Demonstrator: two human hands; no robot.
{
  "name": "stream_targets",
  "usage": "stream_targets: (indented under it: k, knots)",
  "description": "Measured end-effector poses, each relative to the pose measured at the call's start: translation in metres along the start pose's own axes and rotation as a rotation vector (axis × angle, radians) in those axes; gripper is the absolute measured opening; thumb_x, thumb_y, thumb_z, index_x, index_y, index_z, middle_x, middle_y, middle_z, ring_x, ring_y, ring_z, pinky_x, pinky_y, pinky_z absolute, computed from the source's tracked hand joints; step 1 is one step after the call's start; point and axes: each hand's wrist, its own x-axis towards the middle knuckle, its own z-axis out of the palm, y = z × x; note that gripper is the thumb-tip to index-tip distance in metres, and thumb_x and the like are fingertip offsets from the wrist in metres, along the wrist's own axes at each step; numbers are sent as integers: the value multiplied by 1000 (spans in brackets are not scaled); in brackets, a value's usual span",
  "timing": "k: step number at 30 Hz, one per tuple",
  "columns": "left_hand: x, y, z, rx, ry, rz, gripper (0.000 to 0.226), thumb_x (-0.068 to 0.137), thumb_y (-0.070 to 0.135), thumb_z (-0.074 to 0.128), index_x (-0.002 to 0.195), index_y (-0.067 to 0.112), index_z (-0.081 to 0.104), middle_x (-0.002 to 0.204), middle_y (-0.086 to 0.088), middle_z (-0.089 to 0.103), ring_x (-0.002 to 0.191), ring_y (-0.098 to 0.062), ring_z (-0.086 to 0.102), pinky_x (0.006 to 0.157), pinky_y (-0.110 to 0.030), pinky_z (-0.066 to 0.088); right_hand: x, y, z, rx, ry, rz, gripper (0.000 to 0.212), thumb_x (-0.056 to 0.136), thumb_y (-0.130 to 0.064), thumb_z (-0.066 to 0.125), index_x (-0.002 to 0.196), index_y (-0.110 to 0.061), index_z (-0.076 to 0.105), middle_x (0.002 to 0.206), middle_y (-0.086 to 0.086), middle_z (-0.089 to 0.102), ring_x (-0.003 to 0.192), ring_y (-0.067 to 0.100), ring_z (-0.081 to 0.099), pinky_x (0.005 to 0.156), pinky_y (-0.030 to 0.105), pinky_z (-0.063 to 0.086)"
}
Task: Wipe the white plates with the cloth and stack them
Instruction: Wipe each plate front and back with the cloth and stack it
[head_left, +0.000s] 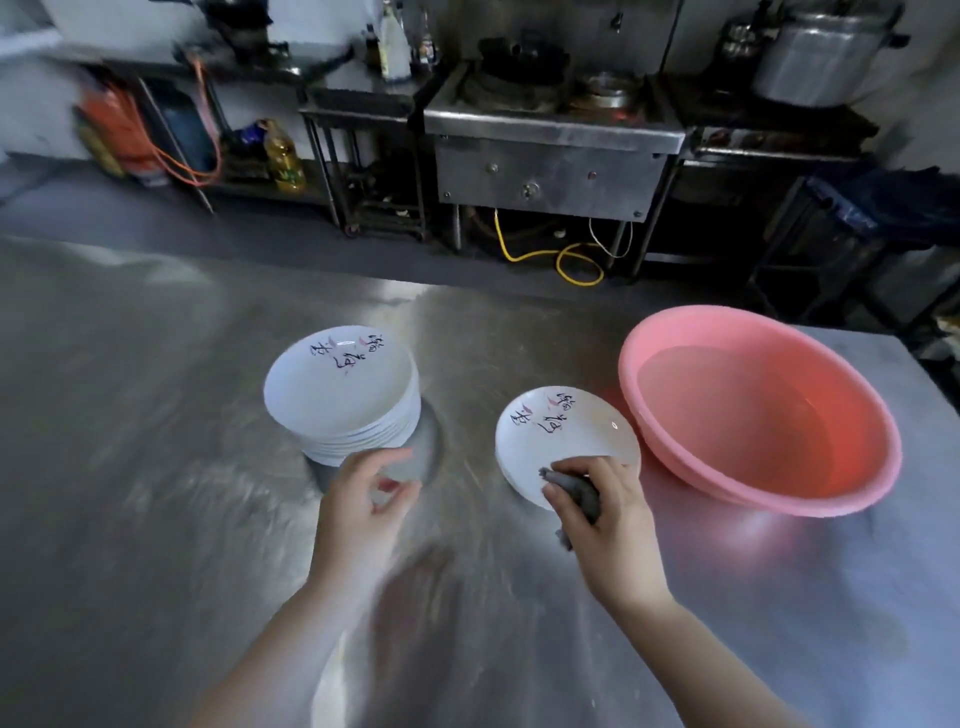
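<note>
A stack of several white plates (343, 392) with black and pink brush writing stands on the steel table, left of centre. To its right lie two or three more white plates (563, 436) with the same writing. My right hand (605, 512) grips a bunched grey cloth (576, 488) over the near rim of those right-hand plates. My left hand (363, 504) hovers just in front of the tall stack, fingers loosely curled, thumb and forefinger apart, holding nothing.
A pink plastic basin (758, 410) holding water sits at the right, close to the right-hand plates. The steel table (130, 415) stretches wide to the left and front. Beyond its far edge stand a steel stove unit (550, 156), pots and bottles.
</note>
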Motion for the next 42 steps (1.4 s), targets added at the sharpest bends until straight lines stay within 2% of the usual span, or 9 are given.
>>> stream_targets:
  k: [4,7,9,15,21,29,35,38,42]
  knots:
    - [27,-3,-62,38,196,-18,28,86,5,73,95,32,70,98,7,72,74,-10,64,71,-15,49,11,-29,56,40,-21,-92,27,87,-21,70,92,-44,57,97,-29,53,77,24,60,70,47,52]
    - [54,-7,-89,100,319,-48,21,86,11,73,96,30,70,95,7,69,80,-18,66,80,-35,54,20,-52,88,63,-73,-152,12,87,-35,64,92,-44,57,94,-24,53,82,17,59,73,43,52]
    - [72,-14,-98,169,320,-105,19,85,20,75,104,23,70,97,5,64,82,-19,66,82,-40,53,29,-65,101,22,-65,-215,11,85,-39,61,93,-45,56,94,-23,54,89,8,55,74,37,50]
    - [104,-37,-90,312,208,-296,53,78,46,77,119,21,54,113,3,56,103,-21,59,77,-31,43,39,-69,119,10,-52,-237,10,85,-40,60,94,-43,58,94,-26,57,86,11,57,66,38,51]
    - [116,-48,-82,159,256,-346,52,70,28,83,111,13,55,100,0,59,91,-23,59,67,-28,36,34,-57,125,-45,-49,-159,27,82,-31,68,96,-50,55,97,-25,58,89,9,58,69,16,46]
    - [127,-45,-77,-120,313,-458,42,67,0,76,103,10,56,88,3,57,82,-22,56,58,-17,36,31,-54,130,11,-47,-94,14,81,-45,61,95,-43,59,100,-25,58,70,25,62,61,47,54]
    - [130,-35,-75,-216,423,-374,36,74,-6,64,104,11,57,106,-8,65,87,-25,64,67,-29,52,27,-57,126,10,-40,-43,12,82,-40,63,94,-40,61,97,-22,58,68,24,63,59,47,54]
    - [126,-27,-76,-371,455,-397,35,77,-11,60,101,14,54,110,-10,64,75,-18,65,49,-33,56,23,-58,121,-7,-33,-8,14,84,-33,67,93,-41,60,98,-22,58,69,26,63,59,47,54]
    - [108,-11,-78,-570,510,-459,40,76,-16,58,102,15,57,115,-9,63,102,-32,65,52,-33,55,15,-66,103,-1,-7,32,22,85,-26,68,93,-45,59,95,-22,56,71,28,62,52,33,49]
